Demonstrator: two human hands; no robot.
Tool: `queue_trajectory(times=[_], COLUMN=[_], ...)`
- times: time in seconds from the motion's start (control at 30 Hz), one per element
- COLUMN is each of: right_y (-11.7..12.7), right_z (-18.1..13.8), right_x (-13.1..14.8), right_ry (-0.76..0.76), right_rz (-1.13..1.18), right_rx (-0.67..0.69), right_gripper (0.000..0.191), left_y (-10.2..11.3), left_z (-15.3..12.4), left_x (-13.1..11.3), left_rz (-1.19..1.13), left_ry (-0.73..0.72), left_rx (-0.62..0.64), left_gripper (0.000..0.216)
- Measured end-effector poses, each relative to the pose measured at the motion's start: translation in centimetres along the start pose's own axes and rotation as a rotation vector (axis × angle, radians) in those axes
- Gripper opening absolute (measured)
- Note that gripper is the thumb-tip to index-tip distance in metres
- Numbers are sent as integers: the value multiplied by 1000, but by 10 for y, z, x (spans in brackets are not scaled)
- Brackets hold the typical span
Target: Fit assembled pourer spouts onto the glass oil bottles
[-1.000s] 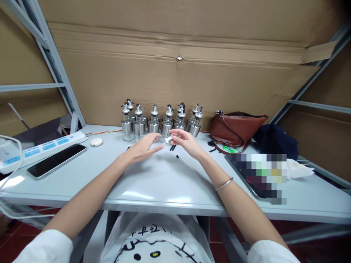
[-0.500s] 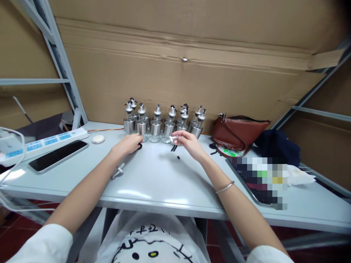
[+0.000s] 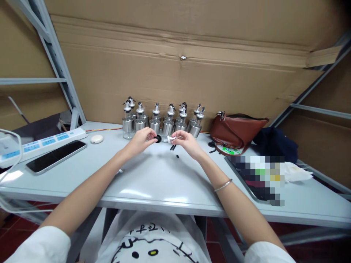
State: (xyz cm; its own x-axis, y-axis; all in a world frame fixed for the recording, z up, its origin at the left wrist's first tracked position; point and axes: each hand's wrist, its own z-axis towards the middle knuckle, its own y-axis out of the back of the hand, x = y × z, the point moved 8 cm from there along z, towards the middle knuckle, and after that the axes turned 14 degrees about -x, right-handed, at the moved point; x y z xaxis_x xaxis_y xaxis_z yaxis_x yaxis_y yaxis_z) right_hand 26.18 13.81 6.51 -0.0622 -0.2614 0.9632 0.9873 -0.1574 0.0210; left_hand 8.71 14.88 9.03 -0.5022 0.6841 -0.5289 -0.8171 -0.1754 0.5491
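Note:
My left hand (image 3: 141, 140) is raised over the grey table (image 3: 164, 179) and pinches a small black ring (image 3: 158, 138) between its fingertips. My right hand (image 3: 185, 141) faces it a few centimetres away and pinches a small white and metal spout piece (image 3: 171, 138). Both hands hover just in front of a row of several glass and steel dispenser bottles (image 3: 161, 120) standing against the cardboard wall. Small black parts (image 3: 173, 148) lie on the table under my right hand. A small metal part (image 3: 120, 171) lies beside my left forearm.
A white power strip (image 3: 41, 142), a dark phone (image 3: 55, 156) and a white oval object (image 3: 97, 138) lie at the left. A brown leather bag (image 3: 236, 128), a dark cloth (image 3: 276, 144) and a blurred-out tablet (image 3: 257, 177) sit at the right. Metal shelf posts stand at both sides.
My left hand went left to the table near the bottles, took up the black ring, and came back toward my right hand. My right hand stayed put with the spout piece.

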Motion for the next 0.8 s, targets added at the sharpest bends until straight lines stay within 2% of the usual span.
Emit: queue_trajectory(times=[0.07,0.17,0.4,0.8], right_y=[-2,-4,-2,-2], right_z=[-1,-3,-3,-2], right_x=[0,4,6,-1], right_ry=[-13,-27,-21,-55], right_rz=[29,87,155,110], right_rx=[22,55,69,122], right_gripper=[21,24,31,28], left_y=[-1,-6,-17,-22], left_z=[-3,-6,-13,-17], left_x=[-4,-4,-2,-8], left_rz=[-218,-413,-606,-696], left_ry=[83,202,375,387], left_rx=[-50,-45,5,50], left_gripper=[17,21,30,28])
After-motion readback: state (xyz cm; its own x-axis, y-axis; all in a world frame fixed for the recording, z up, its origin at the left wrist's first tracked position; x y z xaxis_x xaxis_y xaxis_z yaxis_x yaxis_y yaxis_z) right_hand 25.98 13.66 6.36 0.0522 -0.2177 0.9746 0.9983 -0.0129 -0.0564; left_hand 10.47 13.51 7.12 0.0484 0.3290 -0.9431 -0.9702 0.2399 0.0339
